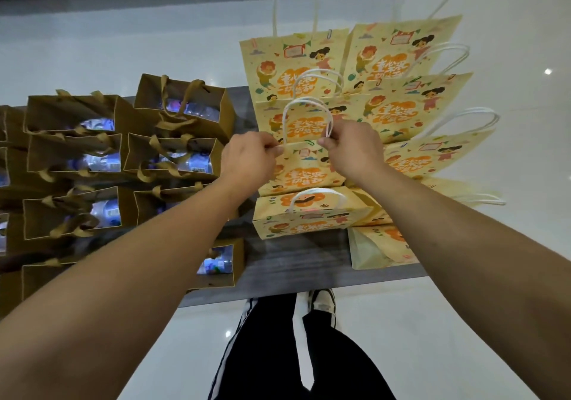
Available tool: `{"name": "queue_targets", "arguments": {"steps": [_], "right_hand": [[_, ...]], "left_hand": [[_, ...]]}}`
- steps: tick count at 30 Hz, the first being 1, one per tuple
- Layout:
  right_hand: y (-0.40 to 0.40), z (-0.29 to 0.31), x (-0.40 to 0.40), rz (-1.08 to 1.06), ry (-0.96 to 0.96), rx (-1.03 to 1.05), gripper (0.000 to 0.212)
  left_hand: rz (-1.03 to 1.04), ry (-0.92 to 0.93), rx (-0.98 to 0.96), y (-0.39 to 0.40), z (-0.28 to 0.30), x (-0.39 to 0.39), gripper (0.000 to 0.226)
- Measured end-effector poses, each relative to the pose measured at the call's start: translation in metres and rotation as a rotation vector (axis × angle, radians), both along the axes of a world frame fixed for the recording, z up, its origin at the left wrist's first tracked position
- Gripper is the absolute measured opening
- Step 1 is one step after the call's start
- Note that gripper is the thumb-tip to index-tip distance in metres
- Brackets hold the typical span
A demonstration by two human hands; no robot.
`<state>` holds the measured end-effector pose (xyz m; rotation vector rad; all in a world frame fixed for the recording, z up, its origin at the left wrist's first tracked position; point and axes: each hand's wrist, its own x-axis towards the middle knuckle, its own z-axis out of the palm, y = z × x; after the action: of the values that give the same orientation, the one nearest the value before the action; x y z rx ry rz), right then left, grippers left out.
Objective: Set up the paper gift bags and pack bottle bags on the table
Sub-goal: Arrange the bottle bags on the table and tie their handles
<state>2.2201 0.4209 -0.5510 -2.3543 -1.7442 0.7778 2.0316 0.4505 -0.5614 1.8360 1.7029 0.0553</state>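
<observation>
- Over the right half of the grey tabletop (pixel 296 263), both hands work at the top edge of one yellow printed gift bag (pixel 304 172) that stands upright.
- The left hand (pixel 247 160) pinches the bag's rim near the base of its white twisted handle (pixel 306 115); its grip is closed on the paper.
- The right hand (pixel 352 149) pinches the other side of the same rim, fingers curled round the handle's base, so this grip too is clamped on the bag.
- More yellow gift bags (pixel 398 109) stand in overlapping rows behind and to the right of the held one, reaching the tabletop's far edge and hanging past its right edge.
- Another yellow bag (pixel 312 214) lies just in front of the held one, and a flat one (pixel 380 246) lies near the front right corner.
- Brown bottle bags (pixel 173 155) with ribbon handles fill the left half, mouths open, with bottles (pixel 197 161) showing inside; they stand packed side against side.
- Between the brown block and the yellow rows runs a narrow bare strip of tabletop, widening toward the near edge.
- Beyond the near edge, the pale floor (pixel 432 338) lies open round the person's dark trousers (pixel 293 347) and shoe (pixel 323 302).
</observation>
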Motion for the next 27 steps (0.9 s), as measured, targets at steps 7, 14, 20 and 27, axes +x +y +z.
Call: {"name": "queue_targets", "arguments": {"steps": [7,14,20,27], "right_hand": [[0.009,-0.002,0.0,-0.035,-0.007,-0.042,0.019],[-0.001,0.021,-0.001,-0.05,0.121,-0.088,0.011],[-0.006,0.035,0.016,-0.181,0.108,0.109,0.031],[0.039,0.018,0.03,0.003,0.047,0.087,0.043]], "left_hand": [[-0.007,-0.024,-0.112,0.015,0.003,0.0,0.024],[-0.101,0.006,-0.168,0.021,0.015,-0.004,0.015],[-0.199,0.016,-0.112,0.025,0.042,-0.013,0.025],[-0.089,-0.026,0.231,0.043,0.031,0.003,0.043]]}}
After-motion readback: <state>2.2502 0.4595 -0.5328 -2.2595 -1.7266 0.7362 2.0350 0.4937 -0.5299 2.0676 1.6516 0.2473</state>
